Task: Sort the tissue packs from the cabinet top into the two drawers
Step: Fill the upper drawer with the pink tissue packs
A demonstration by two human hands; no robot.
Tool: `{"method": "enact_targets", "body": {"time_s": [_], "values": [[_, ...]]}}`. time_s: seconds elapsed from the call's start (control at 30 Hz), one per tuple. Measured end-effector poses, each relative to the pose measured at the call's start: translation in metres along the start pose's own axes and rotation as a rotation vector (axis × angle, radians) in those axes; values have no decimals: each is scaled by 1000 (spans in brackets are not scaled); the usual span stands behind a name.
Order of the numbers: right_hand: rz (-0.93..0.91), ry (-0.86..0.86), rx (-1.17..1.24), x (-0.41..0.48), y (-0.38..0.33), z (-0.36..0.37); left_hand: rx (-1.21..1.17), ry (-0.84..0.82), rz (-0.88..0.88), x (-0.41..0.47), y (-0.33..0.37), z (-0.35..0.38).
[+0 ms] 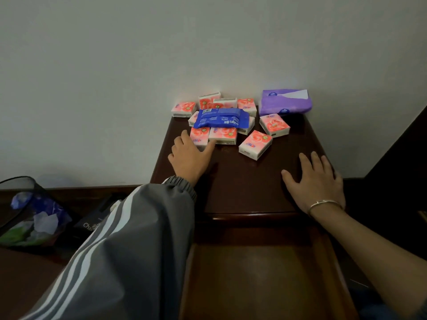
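While we catalogued this moment, the task stood at its first pick: every pack lay on the cabinet top (242,181), and the open drawer (254,273) below its front edge held nothing we could see.

Item, left hand (188,155): spread at the near-left corner of the pile, forefinger along the left side of a pink pack (199,137), thumb against its near edge. Both touched it. Whether they pinched it we could not tell; the pack sat flat on the wood.

Item, other pink packs (255,144): about nine more. One touched the bracketed pack on its right; the rest fanned out beyond and to the right of the grip.

Item, blue pack (220,117): laid across the pile just beyond the fingertips, its near corner appearing to overlap the bracketed pack.

Item, purple pack (285,101): larger, far to the right of the grip, against the wall.

Item, right hand (316,181): flat, fingers straight and spread, resting on the wood well to the right of the grip, holding nothing. A bracelet (323,202) circled the wrist.

Item, wastebasket (27,215): on the floor, left of and below the grip.

Judgement: the next move called for thumb and forefinger to close across the pack, then draw it toward us before lifting, lest the blue pack be dragged along. Only one drawer showed, and which sort belonged there we could not say.
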State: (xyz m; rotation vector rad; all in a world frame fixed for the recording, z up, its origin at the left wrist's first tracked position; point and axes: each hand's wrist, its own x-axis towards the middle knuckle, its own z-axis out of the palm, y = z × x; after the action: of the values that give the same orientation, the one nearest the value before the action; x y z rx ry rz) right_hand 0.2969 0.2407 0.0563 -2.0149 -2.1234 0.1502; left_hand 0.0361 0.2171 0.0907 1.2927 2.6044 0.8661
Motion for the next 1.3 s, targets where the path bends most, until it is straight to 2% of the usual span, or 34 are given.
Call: {"method": "enact_targets", "body": {"time_s": [0.1,0.2,0.33,0.47,0.53,0.6,0.77,0.9,1.07,1.17,1.23,1.3], "values": [[-3,15,7,-1,0,-1,-15,3,-83,12,7,12],[-6,10,2,-2,1,-1,-24,58,-44,7,-2,15],[-74,30,13,-7,3,-4,-137,-5,0,0,-31,-1],[-131,98,174,-5,1,-14,-275,13,56,-13,-57,-12],[-240,136,220,9,-13,-22,-342,44,67,-15,-58,-12],[-340,114,178,33,-34,-31,-394,65,68,-13,-57,-12],[-438,-50,-62,70,-82,-29,-490,126,67,-14,-58,-13],[-475,-116,-19,53,-81,-15,-608,156,24,-12,-58,-13],[-556,-58,-33,47,-73,-31,-645,154,22,-10,-58,-9],[-703,39,-19,54,-98,-42,-664,168,15,-10,-56,-9],[-802,25,-56,57,-123,-37,-692,194,14,-10,-57,-9],[-778,-51,-105,57,-146,-25,-703,202,2,-10,-57,-10]]}}
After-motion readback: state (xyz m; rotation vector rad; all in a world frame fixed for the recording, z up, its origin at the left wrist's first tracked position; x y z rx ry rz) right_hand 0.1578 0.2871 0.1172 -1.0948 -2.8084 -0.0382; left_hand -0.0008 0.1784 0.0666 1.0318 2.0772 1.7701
